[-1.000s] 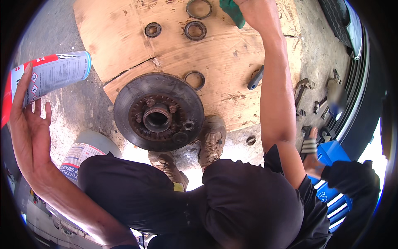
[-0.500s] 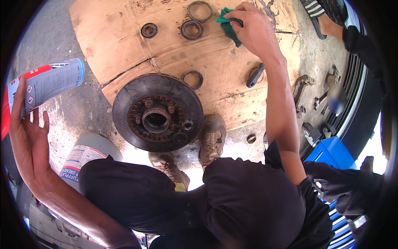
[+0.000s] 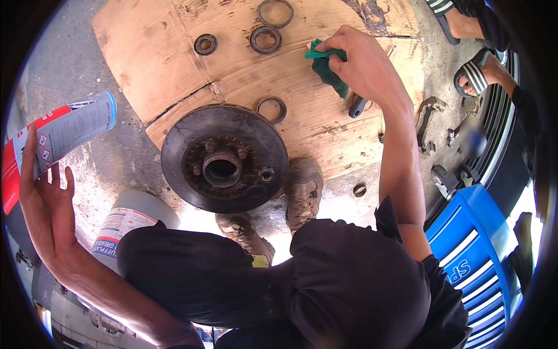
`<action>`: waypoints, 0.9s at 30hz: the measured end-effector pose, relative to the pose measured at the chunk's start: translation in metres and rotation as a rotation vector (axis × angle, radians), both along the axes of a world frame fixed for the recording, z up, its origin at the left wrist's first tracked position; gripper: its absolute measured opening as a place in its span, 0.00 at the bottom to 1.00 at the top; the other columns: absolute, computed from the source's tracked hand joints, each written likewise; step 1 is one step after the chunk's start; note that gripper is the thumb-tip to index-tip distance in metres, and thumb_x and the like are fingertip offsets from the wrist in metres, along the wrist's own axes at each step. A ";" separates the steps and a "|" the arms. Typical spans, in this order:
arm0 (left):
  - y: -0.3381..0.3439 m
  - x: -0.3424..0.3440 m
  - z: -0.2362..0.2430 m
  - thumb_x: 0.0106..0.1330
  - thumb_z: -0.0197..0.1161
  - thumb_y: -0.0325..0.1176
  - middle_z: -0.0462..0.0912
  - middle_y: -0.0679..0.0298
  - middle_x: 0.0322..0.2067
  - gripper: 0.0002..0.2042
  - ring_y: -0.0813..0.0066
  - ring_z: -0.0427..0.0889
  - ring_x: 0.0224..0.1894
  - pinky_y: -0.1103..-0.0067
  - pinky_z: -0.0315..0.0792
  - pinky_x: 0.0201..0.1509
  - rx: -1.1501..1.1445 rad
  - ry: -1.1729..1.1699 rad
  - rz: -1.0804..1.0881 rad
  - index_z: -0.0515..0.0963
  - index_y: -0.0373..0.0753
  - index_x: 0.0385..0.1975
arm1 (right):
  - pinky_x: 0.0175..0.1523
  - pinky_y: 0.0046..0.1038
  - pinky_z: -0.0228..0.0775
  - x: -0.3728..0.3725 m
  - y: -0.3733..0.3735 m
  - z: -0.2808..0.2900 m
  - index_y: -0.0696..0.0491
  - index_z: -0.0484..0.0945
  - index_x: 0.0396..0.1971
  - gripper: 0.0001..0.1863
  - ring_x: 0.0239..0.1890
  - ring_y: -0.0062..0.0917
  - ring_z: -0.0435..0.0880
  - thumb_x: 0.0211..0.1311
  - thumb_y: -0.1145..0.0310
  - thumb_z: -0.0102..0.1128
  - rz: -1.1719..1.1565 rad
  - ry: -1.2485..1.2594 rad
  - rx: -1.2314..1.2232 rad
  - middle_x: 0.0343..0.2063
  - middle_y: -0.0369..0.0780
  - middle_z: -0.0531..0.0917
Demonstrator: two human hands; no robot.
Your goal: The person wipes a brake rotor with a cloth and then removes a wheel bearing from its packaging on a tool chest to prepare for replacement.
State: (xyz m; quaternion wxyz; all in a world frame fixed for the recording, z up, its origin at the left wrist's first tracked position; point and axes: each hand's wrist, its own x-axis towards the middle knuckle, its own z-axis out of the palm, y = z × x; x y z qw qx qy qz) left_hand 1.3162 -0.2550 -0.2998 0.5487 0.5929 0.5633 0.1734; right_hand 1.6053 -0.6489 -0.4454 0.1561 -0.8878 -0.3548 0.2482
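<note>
A green cloth [image 3: 332, 78] is pinched in the right hand [image 3: 365, 64], over cardboard [image 3: 325, 136]; a can [image 3: 75, 128] is gripped by the left hand [image 3: 47, 195], beside stained concrete [image 3: 102, 174]. Between the hands a brake disc [image 3: 181, 154] is seen. Compared with the earlier frame, the cloth is held nearer the body, and a second sandalled foot [image 3: 478, 77] is revealed right of the right hand.

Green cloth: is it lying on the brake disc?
No, the green cloth is pinched in the fingers of the person's right hand, over the cardboard.

Red/grey can [image 3: 72, 131] aslant in L hand [image 3: 51, 206], crumpled grn cloth [image 3: 329, 74] in R hand [image 3: 366, 64] over cardbd [image 3: 154, 64]
</note>
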 end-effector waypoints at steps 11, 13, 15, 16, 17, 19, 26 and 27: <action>-0.005 -0.001 0.000 0.72 0.72 0.38 0.70 0.62 0.65 0.22 0.77 0.65 0.63 0.77 0.64 0.63 0.048 0.007 0.022 0.81 0.42 0.65 | 0.48 0.42 0.80 -0.001 0.001 0.007 0.56 0.90 0.45 0.14 0.39 0.46 0.89 0.60 0.75 0.66 0.036 0.084 0.002 0.35 0.50 0.89; -0.005 -0.001 0.001 0.71 0.72 0.39 0.70 0.61 0.65 0.23 0.76 0.65 0.64 0.77 0.64 0.63 0.048 0.008 0.015 0.81 0.42 0.64 | 0.48 0.42 0.80 -0.001 0.002 0.008 0.55 0.90 0.45 0.14 0.40 0.45 0.89 0.60 0.75 0.66 0.000 0.089 -0.014 0.35 0.50 0.89; -0.005 0.000 0.001 0.71 0.73 0.39 0.70 0.61 0.65 0.23 0.76 0.65 0.65 0.77 0.64 0.63 0.047 0.011 0.010 0.81 0.43 0.64 | 0.49 0.42 0.80 -0.001 0.003 0.007 0.55 0.90 0.45 0.13 0.40 0.45 0.89 0.60 0.74 0.67 -0.060 0.099 -0.023 0.36 0.49 0.89; -0.004 -0.003 0.002 0.71 0.73 0.40 0.70 0.61 0.65 0.23 0.76 0.65 0.65 0.77 0.64 0.64 0.050 0.018 0.012 0.81 0.43 0.64 | 0.48 0.41 0.79 -0.001 0.004 0.004 0.54 0.90 0.46 0.13 0.39 0.43 0.88 0.61 0.73 0.67 -0.055 0.038 -0.001 0.37 0.47 0.87; -0.004 -0.004 0.002 0.71 0.73 0.40 0.70 0.61 0.65 0.23 0.76 0.65 0.65 0.77 0.63 0.64 0.053 0.026 0.016 0.81 0.43 0.64 | 0.47 0.40 0.78 -0.001 0.005 0.000 0.54 0.90 0.47 0.13 0.38 0.40 0.87 0.62 0.73 0.67 -0.050 -0.022 0.022 0.38 0.45 0.86; -0.006 -0.003 0.001 0.71 0.73 0.40 0.70 0.61 0.65 0.23 0.76 0.65 0.65 0.76 0.64 0.64 0.059 0.029 0.028 0.81 0.43 0.64 | 0.44 0.38 0.77 0.000 0.011 -0.004 0.52 0.90 0.48 0.13 0.36 0.37 0.86 0.64 0.72 0.68 -0.059 -0.127 0.124 0.39 0.43 0.84; -0.013 0.010 -0.004 0.72 0.72 0.39 0.68 0.62 0.67 0.22 0.75 0.65 0.66 0.75 0.64 0.65 0.078 0.048 0.019 0.81 0.43 0.64 | 0.50 0.42 0.78 -0.001 0.049 -0.032 0.52 0.87 0.40 0.08 0.50 0.41 0.81 0.63 0.71 0.64 0.148 -0.274 0.266 0.44 0.45 0.76; -0.010 0.009 -0.005 0.72 0.71 0.39 0.68 0.62 0.67 0.22 0.75 0.64 0.66 0.75 0.64 0.65 0.069 0.053 -0.015 0.81 0.44 0.64 | 0.50 0.42 0.78 -0.001 0.049 -0.036 0.52 0.87 0.39 0.07 0.49 0.41 0.81 0.64 0.71 0.63 0.156 -0.296 0.241 0.43 0.44 0.77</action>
